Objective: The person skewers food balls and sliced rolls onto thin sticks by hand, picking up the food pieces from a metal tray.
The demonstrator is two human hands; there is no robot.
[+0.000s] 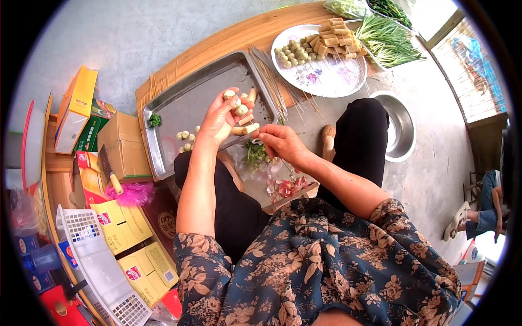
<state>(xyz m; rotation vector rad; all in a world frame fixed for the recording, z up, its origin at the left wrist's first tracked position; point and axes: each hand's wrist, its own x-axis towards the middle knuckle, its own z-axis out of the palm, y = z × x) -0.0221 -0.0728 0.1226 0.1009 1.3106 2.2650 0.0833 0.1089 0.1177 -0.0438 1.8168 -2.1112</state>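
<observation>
My left hand (219,118) is closed around several pale balls (241,110), like meatballs, above the metal tray (187,100). My right hand (283,142) is pinched beside the tray's near right edge. A thin bamboo skewer seems to be between its fingertips, though it is mostly hidden. Close to the fingertips, a cut tan roll (239,131) lies in the tray, and another roll (253,95) stands at the tray's right side. More pale balls (186,135) sit at the tray's near left, and a green sprig (155,120) lies by its left wall.
Loose bamboo skewers (272,81) lie right of the tray. A white plate (342,81) bears skewered balls and rolls, beside green onions (383,41). A metal basin (399,127) stands on the floor. Boxes (128,144), a knife (110,171) and a white basket (100,255) are at left. Another person (484,212) sits at right.
</observation>
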